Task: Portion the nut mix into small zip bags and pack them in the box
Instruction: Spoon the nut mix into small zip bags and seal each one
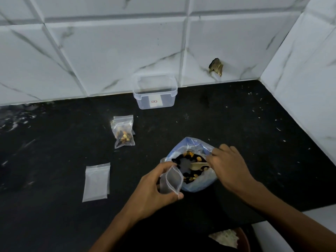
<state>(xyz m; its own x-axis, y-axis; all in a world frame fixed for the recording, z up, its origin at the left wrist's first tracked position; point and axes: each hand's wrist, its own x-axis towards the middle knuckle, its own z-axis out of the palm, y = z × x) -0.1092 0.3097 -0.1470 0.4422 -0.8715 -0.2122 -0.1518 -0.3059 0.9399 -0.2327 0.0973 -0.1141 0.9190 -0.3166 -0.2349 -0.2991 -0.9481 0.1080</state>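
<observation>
Nut mix (pixel 190 167) fills the large open bag (pixel 192 164), just beyond the left fingertips and under the right ones; the right hand (pixel 229 168) dips in, fingers curled round a pale spoon (pixel 197 165); the left hand (pixel 154 190) pinches a small zip bag (pixel 171 180), mouth spread, touching the big bag's near edge; left of those fingers lie empty zip bags (pixel 96 181); farther off, a filled bag (pixel 123 131); the clear box (pixel 154 93) stands by the tiled wall (pixel 109 51) on the black counter (pixel 254 142).
</observation>
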